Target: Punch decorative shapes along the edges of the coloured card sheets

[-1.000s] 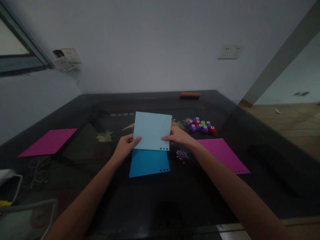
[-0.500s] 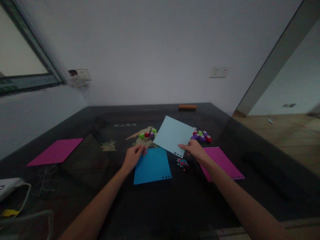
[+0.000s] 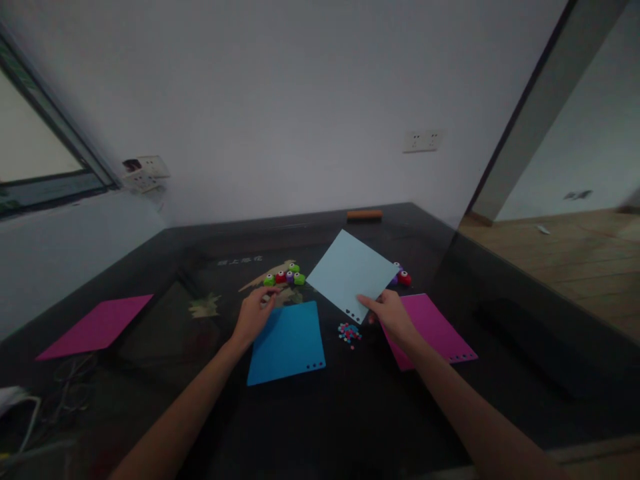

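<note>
My right hand (image 3: pixel 389 315) pinches a light blue paper sheet (image 3: pixel 351 273) by its near corner and holds it tilted above the dark table (image 3: pixel 350 407). Small punched holes run along that corner. My left hand (image 3: pixel 254 313) rests at the far left corner of a darker blue sheet (image 3: pixel 287 341) lying flat on the table, fingers curled, close to a cluster of small green, red and purple punches (image 3: pixel 285 276). A little heap of coloured paper bits (image 3: pixel 349 332) lies between the two hands.
A magenta sheet (image 3: pixel 434 328) lies under my right wrist, another magenta sheet (image 3: pixel 95 326) at far left. More punches (image 3: pixel 402 277) peek out behind the light blue sheet. An orange bar (image 3: pixel 364 215) sits at the table's far edge. Cables (image 3: pixel 30 407) lie at the near left.
My left hand let go of the light blue sheet and dropped to the darker blue one. My right hand carried the light blue sheet to the right, uncovering a second group of punches.
</note>
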`<control>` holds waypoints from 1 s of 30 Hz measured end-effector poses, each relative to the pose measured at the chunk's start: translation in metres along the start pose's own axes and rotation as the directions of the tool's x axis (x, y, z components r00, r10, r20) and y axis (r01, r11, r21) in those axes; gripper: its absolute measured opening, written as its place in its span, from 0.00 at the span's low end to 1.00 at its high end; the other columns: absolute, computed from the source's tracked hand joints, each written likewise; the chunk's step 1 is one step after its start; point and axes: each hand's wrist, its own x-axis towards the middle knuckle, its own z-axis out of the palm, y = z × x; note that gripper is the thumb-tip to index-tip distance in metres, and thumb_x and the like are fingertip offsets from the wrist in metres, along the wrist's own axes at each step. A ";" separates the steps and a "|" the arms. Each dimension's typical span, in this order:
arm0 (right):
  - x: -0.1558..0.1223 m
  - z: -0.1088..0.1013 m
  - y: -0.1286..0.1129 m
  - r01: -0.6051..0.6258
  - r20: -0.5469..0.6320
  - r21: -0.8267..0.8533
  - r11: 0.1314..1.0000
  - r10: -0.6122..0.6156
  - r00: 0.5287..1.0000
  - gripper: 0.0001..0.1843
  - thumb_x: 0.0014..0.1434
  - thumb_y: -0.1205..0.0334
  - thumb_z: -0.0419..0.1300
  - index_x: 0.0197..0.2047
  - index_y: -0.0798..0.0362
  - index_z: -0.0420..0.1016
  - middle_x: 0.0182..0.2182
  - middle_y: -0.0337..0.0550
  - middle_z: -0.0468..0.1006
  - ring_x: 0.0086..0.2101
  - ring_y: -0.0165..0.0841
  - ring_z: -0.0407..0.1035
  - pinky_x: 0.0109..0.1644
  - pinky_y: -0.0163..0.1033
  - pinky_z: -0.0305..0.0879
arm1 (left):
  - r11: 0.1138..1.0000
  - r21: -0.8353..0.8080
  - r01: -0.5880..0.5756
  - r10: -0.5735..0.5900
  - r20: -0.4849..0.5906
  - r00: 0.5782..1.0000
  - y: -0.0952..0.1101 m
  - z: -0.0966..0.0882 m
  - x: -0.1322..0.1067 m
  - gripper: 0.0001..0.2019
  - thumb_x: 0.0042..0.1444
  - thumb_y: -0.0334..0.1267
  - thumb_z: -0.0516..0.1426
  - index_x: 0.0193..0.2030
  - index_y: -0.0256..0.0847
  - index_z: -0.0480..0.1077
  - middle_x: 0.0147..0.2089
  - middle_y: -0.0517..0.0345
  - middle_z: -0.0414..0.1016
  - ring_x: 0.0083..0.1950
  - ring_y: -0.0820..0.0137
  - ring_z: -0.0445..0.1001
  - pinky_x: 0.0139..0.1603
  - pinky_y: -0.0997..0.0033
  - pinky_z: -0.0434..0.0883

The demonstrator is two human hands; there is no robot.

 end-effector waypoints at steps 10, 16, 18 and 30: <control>-0.003 -0.002 -0.006 0.005 0.013 -0.039 0.999 -0.004 1.000 0.08 0.50 0.62 0.62 0.25 0.58 0.69 0.17 0.39 0.72 0.13 0.25 0.59 0.16 0.32 0.54 | 0.934 0.349 -0.077 0.073 0.024 0.997 -0.004 0.030 0.063 0.14 0.52 0.35 0.53 0.47 0.40 0.70 0.50 0.46 0.71 0.53 0.55 0.64 0.51 0.55 0.61; -0.005 -0.002 -0.012 0.012 0.001 0.004 1.000 -0.012 1.000 0.06 0.50 0.65 0.62 0.27 0.59 0.71 0.19 0.39 0.72 0.14 0.24 0.59 0.16 0.32 0.55 | 0.878 0.465 -0.109 0.053 0.133 0.990 -0.004 0.036 0.069 0.15 0.53 0.36 0.53 0.48 0.42 0.69 0.50 0.46 0.72 0.52 0.53 0.65 0.49 0.53 0.59; -0.006 -0.002 -0.014 0.009 -0.002 -0.002 1.000 -0.009 1.000 0.05 0.50 0.66 0.62 0.27 0.59 0.70 0.19 0.38 0.71 0.14 0.24 0.59 0.16 0.31 0.54 | 0.865 0.485 -0.129 0.060 0.156 0.986 -0.002 0.035 0.070 0.14 0.53 0.36 0.52 0.48 0.42 0.69 0.50 0.46 0.72 0.53 0.53 0.64 0.50 0.53 0.58; -0.005 -0.004 -0.014 0.019 0.000 -0.053 0.998 -0.019 1.000 0.07 0.51 0.66 0.62 0.24 0.58 0.69 0.16 0.37 0.70 0.13 0.24 0.58 0.16 0.31 0.53 | 0.839 0.503 -0.207 0.097 0.235 0.967 -0.006 0.032 0.080 0.11 0.52 0.37 0.54 0.43 0.43 0.70 0.47 0.48 0.75 0.52 0.56 0.66 0.55 0.55 0.54</control>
